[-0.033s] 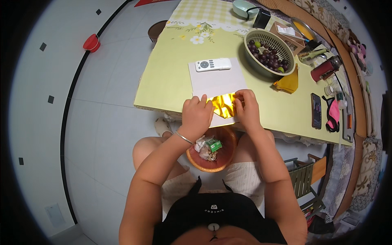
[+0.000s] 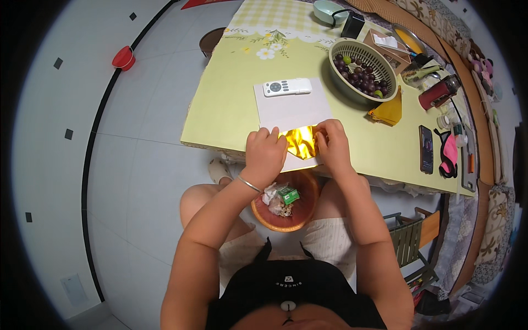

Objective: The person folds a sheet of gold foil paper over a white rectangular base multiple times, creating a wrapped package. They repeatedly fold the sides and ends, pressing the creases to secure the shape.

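Note:
A piece of shiny gold foil paper (image 2: 301,142), with angled folded edges, lies over a white sheet (image 2: 291,114) at the table's near edge. My left hand (image 2: 265,153) has its fingers bent over the foil's left side, closed on it. At the foil's right side, my right hand (image 2: 334,146) pinches the edge between thumb and fingers. The fingertips partly cover both sides of the foil. A white remote control (image 2: 287,87) rests on the far part of the white sheet.
Right of the sheet stands a strainer basket (image 2: 340,82) of grapes, with folded gold paper (image 2: 388,111) beside it. Farther right are a phone (image 2: 425,149), a pink-and-black eye mask (image 2: 448,154) and a red thermos (image 2: 439,93). A waste bin (image 2: 286,226) sits between my knees.
The right hand has shifted very slightly, and the gleam on the foil looks a little different. Both hands keep their hold.

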Demonstrator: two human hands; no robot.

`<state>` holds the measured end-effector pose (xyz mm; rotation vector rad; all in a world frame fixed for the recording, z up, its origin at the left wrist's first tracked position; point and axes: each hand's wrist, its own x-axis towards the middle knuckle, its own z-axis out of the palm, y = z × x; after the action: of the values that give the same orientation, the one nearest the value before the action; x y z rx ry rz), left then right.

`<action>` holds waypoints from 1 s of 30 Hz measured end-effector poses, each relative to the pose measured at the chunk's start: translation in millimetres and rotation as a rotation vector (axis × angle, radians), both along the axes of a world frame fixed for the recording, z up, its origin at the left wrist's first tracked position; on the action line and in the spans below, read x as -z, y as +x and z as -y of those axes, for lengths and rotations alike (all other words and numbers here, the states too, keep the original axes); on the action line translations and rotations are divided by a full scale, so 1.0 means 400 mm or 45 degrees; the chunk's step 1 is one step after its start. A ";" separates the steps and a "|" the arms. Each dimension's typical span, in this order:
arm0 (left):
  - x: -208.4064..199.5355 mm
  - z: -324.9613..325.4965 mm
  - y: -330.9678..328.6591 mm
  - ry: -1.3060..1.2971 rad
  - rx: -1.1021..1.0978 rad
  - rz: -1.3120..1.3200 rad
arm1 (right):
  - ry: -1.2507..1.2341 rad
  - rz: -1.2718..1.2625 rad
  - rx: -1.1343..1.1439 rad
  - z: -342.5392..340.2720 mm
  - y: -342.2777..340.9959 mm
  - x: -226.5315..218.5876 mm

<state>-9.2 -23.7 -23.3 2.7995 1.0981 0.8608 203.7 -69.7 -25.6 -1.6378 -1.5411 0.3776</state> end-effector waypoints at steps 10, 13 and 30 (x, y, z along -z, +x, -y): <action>-0.042 -0.071 0.020 -0.288 -0.115 0.050 | 0.132 0.739 -0.380 -0.098 0.046 -0.058; -0.094 -0.072 0.028 -0.430 -0.064 -0.089 | -0.170 0.616 -0.550 -0.115 0.059 -0.103; -0.016 0.047 0.021 -0.297 0.281 -0.326 | -0.103 0.600 -0.518 -0.003 0.082 -0.018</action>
<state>-1.0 -42.3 -16.9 2.8114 0.8251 0.3385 236.5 -68.4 -18.2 -1.5369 -2.2532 0.2788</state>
